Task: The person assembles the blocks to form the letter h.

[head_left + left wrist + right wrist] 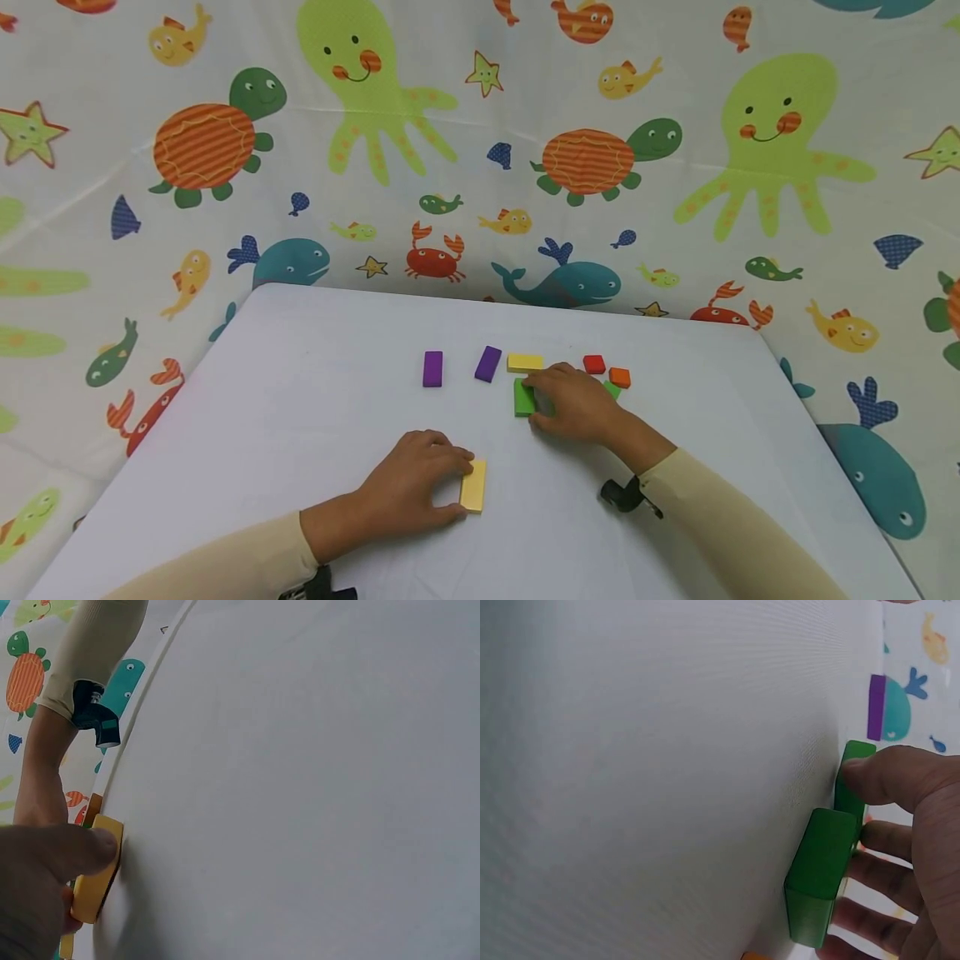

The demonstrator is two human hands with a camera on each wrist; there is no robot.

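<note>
My left hand (408,487) pinches a light yellow block (473,487) endwise between thumb and fingertips, low over the white table. In the left wrist view, the thumb presses against that yellow block (97,874). Farther off, my right hand (576,404) has thumb and fingers around a green block (523,398). The right wrist view shows the thumb on this green block (855,772), with a second green block (821,855) standing nearer the camera beside the fingers. From the head, the second green block (613,389) is mostly hidden behind the right hand.
Two purple blocks (432,369) lie left of the right hand. Another yellow block (525,363) sits just beyond the held green one. A red block (594,364) and an orange block (619,377) lie right of the fingers. A sea-animal cloth (465,183) hangs behind the table (337,367).
</note>
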